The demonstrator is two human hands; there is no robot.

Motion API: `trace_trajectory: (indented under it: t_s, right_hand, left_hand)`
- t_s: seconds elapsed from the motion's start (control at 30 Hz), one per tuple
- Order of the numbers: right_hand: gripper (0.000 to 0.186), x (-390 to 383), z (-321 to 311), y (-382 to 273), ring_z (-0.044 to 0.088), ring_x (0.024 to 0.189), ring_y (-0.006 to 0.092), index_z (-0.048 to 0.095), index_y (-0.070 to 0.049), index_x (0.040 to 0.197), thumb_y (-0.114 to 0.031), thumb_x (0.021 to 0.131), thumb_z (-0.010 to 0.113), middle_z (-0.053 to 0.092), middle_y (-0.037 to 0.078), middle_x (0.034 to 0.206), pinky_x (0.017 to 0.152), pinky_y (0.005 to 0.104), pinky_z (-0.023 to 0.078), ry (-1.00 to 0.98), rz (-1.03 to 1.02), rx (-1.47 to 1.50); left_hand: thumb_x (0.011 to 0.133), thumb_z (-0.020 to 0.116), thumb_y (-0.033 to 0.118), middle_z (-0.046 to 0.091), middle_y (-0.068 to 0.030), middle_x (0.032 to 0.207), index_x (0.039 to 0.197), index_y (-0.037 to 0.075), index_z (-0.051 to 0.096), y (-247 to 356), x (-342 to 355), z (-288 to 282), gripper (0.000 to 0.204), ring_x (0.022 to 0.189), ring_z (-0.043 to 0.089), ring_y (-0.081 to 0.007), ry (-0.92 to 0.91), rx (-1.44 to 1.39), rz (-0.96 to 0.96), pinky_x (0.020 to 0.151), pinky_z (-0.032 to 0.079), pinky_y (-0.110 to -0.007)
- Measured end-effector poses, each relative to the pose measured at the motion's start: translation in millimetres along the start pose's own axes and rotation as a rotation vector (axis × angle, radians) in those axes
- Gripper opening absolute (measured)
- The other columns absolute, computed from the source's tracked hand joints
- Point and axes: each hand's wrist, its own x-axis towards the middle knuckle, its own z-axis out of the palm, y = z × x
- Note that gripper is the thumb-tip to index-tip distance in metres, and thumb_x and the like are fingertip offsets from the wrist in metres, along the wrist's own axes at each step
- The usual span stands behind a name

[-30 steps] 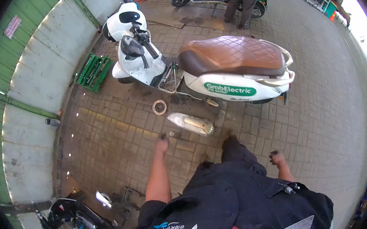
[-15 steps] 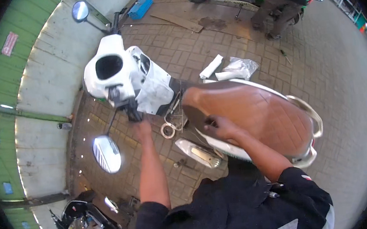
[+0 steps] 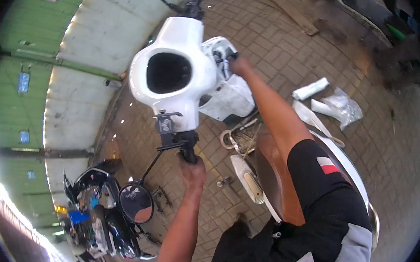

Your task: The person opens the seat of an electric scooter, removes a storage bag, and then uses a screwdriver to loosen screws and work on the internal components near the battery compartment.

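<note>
A white scooter stands before me, its handlebar cover [image 3: 204, 66] framing a dark oval area. My left hand [image 3: 193, 174] wraps round the black handlebar grip [image 3: 188, 153] on the near side, below a switch housing [image 3: 165, 125]. Farther off, my right hand [image 3: 240, 67] is at the upper edge of the white inner front panel [image 3: 232, 99], beside its open recess. Its fingers are bent around something small and dark that I cannot make out. The brown seat [image 3: 273, 175] lies partly under my right arm. A round mirror [image 3: 136, 203] juts out near the left hand.
White wrapped pieces [image 3: 311, 88] and a clear plastic bag [image 3: 345, 109] lie on the brick paving to the right. A dark motorcycle [image 3: 116, 224] stands at lower left, by a green and white metal wall [image 3: 75, 103]. Another scooter [image 3: 359, 8] is at the far right.
My right hand has gone from the front of the seat to the inner front panel. My left hand stays at the handlebar grip. The view has swung left and closer to the handlebar.
</note>
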Motion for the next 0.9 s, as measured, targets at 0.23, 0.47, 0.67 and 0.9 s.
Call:
trace_trajectory:
  t_s: [0.23, 0.47, 0.67, 0.9]
  right_hand:
    - [0.065, 42, 36, 21, 0.063, 0.082, 0.0174, 0.052, -0.002, 0.129, -0.030, 0.078, 0.081, 0.065, 0.006, 0.102, 0.062, 0.0319, 0.053, -0.255, 0.158, 0.830]
    - [0.048, 52, 30, 23, 0.062, 0.074, 0.0183, 0.058, 0.000, 0.115, -0.017, 0.077, 0.081, 0.065, 0.010, 0.097, 0.052, 0.0359, 0.057, -0.184, 0.167, 0.836]
    - [0.068, 45, 12, 13, 0.063, 0.073, 0.0171, 0.052, -0.003, 0.122, -0.037, 0.073, 0.084, 0.063, 0.010, 0.098, 0.063, 0.0326, 0.058, -0.384, 0.143, 0.709]
    - [0.055, -167, -72, 109, 0.058, 0.108, 0.0228, 0.051, 0.004, 0.129, -0.026, 0.087, 0.071, 0.058, 0.017, 0.123, 0.088, 0.0333, 0.050, -0.109, 0.077, 0.591]
  left_hand:
    - [0.082, 0.062, 0.014, 0.065, -0.0201, 0.092, 0.106, 0.000, 0.058, 16, -2, -6, 0.028, 0.086, 0.064, -0.0351, 0.031, -0.123, 0.071, 0.077, 0.049, -0.041]
    - [0.082, 0.064, 0.013, 0.066, -0.0164, 0.090, 0.103, -0.002, 0.058, 6, 5, 0, 0.026, 0.080, 0.063, -0.0278, -0.098, -0.008, 0.145, 0.074, 0.049, -0.038]
    - [0.081, 0.061, 0.010, 0.064, -0.0158, 0.083, 0.102, -0.002, 0.057, 7, 3, -8, 0.024, 0.074, 0.061, -0.0266, -0.093, -0.102, 0.180, 0.070, 0.048, -0.039]
    - [0.079, 0.058, 0.009, 0.063, -0.0211, 0.082, 0.102, -0.001, 0.058, 5, 9, -3, 0.025, 0.078, 0.063, -0.0328, -0.095, -0.125, 0.077, 0.071, 0.049, -0.042]
